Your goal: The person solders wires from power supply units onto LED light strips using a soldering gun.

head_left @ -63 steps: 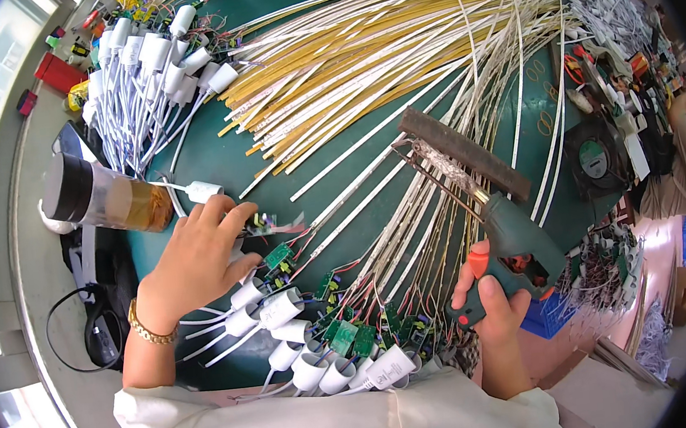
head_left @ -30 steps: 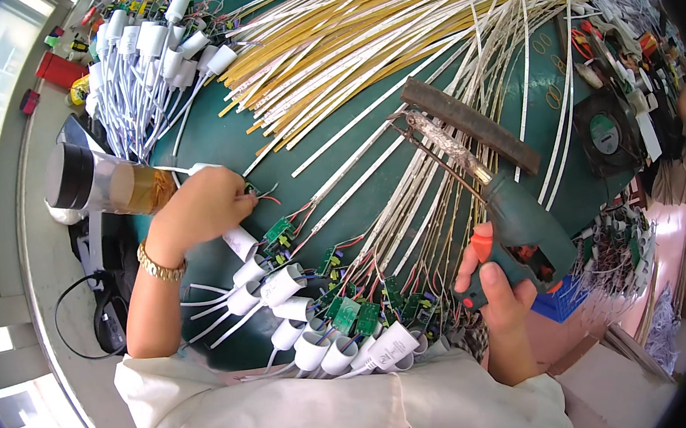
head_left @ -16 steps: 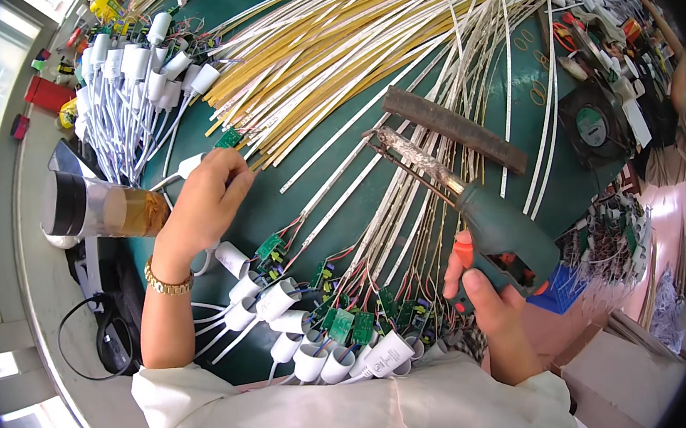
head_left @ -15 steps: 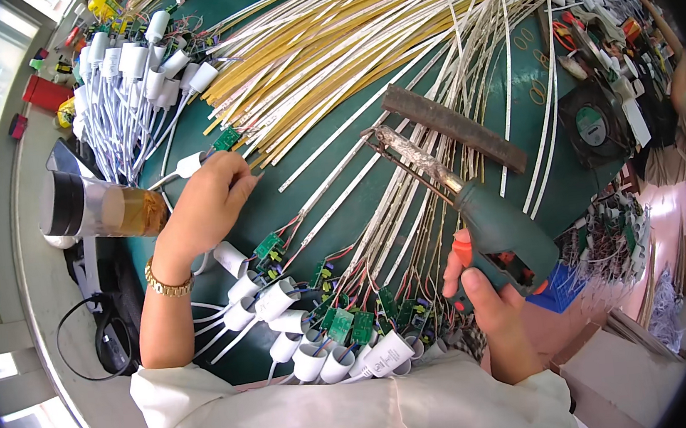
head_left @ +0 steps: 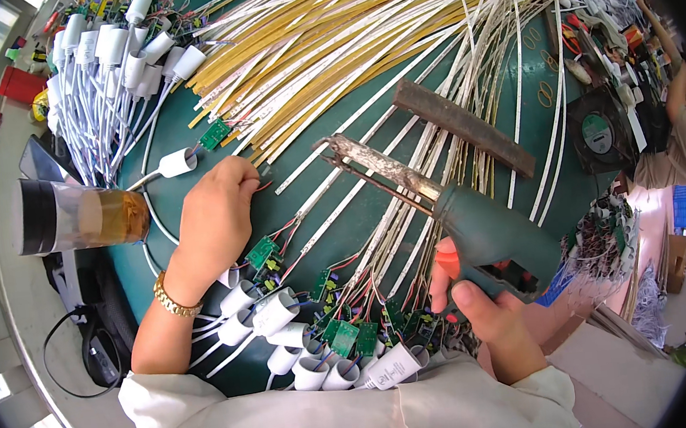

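My right hand (head_left: 487, 316) is wrapped round a dark green soldering gun (head_left: 496, 235) with an orange-red trigger. Its scorched metal barrel points to the upper left, above several white strips. At centre left, my left hand (head_left: 221, 206) is pinched closed, and a thin red wire (head_left: 263, 187) pokes out at its fingertips. Just beyond it lie a white cylindrical cap (head_left: 178, 162) on a cable and a small green circuit board (head_left: 215, 133). Below it, more boards (head_left: 263, 253) are wired to strip ends, beside several white caps (head_left: 276, 313).
White and yellow strips (head_left: 326, 57) fan across the green table. A dark bar (head_left: 463, 128) lies over some. A clear jar (head_left: 84, 212) with a black lid stands left, below bundled white-capped cables (head_left: 106, 63). At right are a black fan (head_left: 598, 130) and another person's arm (head_left: 679, 91).
The soldering gun has shifted left and slightly down. My left hand has moved a little to the right and down in the picture, and the red wire now shows at its fingertips.
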Tool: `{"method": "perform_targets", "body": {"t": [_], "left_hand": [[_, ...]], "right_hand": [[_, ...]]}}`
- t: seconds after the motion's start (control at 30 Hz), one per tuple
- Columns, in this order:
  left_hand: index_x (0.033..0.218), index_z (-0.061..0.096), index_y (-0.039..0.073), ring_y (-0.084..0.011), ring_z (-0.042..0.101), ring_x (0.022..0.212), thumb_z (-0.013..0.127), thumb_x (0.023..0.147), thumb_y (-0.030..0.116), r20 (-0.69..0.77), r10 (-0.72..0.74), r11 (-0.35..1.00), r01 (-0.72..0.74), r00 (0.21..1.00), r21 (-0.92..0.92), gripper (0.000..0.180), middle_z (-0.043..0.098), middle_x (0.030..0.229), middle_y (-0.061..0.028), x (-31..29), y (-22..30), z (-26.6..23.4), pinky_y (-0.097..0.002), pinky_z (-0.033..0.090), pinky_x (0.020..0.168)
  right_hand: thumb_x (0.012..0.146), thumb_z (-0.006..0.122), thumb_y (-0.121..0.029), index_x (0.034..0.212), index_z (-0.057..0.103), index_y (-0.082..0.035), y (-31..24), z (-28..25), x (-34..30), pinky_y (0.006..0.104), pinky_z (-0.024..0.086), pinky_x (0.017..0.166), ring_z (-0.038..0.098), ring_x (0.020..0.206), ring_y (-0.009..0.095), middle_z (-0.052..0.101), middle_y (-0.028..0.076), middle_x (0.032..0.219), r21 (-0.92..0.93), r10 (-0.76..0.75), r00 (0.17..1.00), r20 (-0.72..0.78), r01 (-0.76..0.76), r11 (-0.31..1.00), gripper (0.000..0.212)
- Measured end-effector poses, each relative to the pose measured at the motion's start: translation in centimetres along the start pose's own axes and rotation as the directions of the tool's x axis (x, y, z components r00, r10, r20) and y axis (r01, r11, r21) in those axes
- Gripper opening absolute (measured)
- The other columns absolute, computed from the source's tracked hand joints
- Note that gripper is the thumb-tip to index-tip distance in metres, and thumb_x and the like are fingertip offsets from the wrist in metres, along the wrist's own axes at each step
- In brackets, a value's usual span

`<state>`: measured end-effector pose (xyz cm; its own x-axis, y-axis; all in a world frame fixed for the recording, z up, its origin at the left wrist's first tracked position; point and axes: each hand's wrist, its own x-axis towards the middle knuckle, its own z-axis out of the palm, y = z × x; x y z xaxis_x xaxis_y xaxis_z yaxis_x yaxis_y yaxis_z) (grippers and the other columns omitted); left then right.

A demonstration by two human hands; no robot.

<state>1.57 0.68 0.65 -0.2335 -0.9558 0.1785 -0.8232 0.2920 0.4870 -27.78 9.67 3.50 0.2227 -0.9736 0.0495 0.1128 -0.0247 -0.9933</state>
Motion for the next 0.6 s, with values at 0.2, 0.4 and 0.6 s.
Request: {"method": "perform_targets", "body": {"t": [0.2, 0.4, 0.6], "left_hand": [[0.093, 0.053, 0.0, -0.0197, 0.06, 0.072, 0.053, 0.084, -0.004, 0.023, -0.156, 0.949, 0.156, 0.988, -0.274, 0.01, 0.062, 0.078, -0.0108, 0.2, -0.2, -0.5, -0.0319, 0.048, 0.069], [0.096, 0.054, 0.001, -0.0183, 0.049, 0.076, 0.062, 0.07, -0.005, -0.035, -0.048, 0.972, 0.039, 0.998, -0.234, 0.028, 0.052, 0.089, -0.0077, 0.7, -1.1, -0.8, -0.0272, 0.042, 0.073], [0.096, 0.058, 0.001, -0.0184, 0.051, 0.076, 0.067, 0.069, -0.005, 0.022, -0.044, 0.98, 0.048, 0.999, -0.192, 0.029, 0.052, 0.089, -0.0076, 0.6, -1.2, -1.7, -0.0271, 0.043, 0.071]], "right_hand": [[0.088, 0.062, -0.021, 0.121, 0.052, 0.004, 0.4, 1.5, 2.0, 0.0285, 0.046, 0.05, 0.056, 0.056, 0.017, 0.059, 0.013, 0.073, 0.058, 0.02, 0.999, 0.042, -0.023, 0.998, 0.043], [0.088, 0.063, -0.02, 0.12, 0.053, 0.004, 1.4, 2.2, 2.3, 0.0294, 0.047, 0.051, 0.057, 0.057, 0.017, 0.06, 0.012, 0.074, -0.041, -0.028, 0.999, 0.041, 0.029, 0.999, 0.042], [0.088, 0.063, -0.022, 0.122, 0.052, 0.004, 1.4, 1.9, 2.4, 0.0289, 0.046, 0.052, 0.058, 0.059, 0.017, 0.061, 0.012, 0.076, -0.053, -0.013, 0.998, 0.055, 0.016, 0.998, 0.044]]}}
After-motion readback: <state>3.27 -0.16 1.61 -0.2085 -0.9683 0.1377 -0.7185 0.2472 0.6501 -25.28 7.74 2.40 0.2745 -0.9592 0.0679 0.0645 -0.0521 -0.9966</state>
